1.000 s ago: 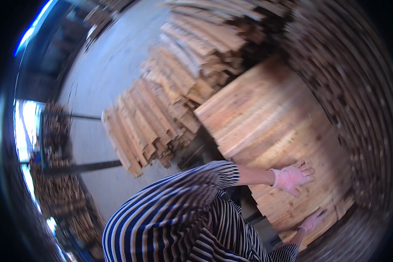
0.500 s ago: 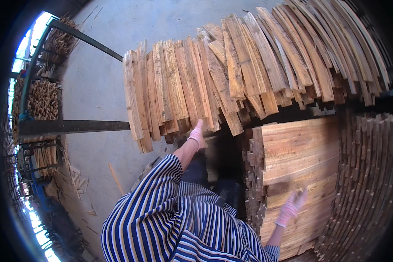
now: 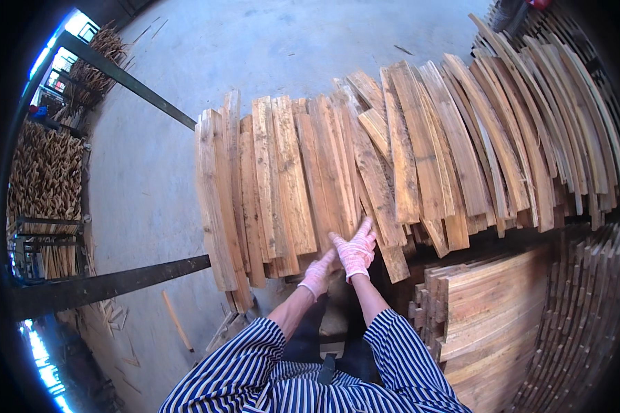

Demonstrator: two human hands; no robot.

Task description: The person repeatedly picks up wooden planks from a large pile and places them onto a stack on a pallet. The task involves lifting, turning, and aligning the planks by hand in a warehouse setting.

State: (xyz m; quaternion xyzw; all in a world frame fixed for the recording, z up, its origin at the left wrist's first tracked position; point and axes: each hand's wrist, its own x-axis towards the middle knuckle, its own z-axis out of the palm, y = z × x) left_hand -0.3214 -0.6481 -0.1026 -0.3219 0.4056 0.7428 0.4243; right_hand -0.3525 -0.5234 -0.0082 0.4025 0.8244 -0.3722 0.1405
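Note:
Both my hands wear pink-and-white gloves and meet at the near ends of a row of rough wooden boards (image 3: 331, 186). My right hand (image 3: 357, 253) is open, thumb and fingers apart, touching or just over the board ends. Beside it on the left, my left hand (image 3: 316, 277) reaches toward the same ends. Its fingers are blurred and partly hidden, so their grip cannot be made out. The boards lie side by side, pointing away from me, some crossing at angles.
At my right stands a stack of wide planks (image 3: 489, 296), with a taller pile of thin slats (image 3: 579, 303) beyond. A dark metal bar (image 3: 117, 275) runs left from the boards, another bar (image 3: 131, 79) farther off. Bundled sticks (image 3: 45, 172) fill the far left.
My right hand has come from beside the plank stack to the board ends, near my left hand. My view has shifted, so the boards sit lower in it.

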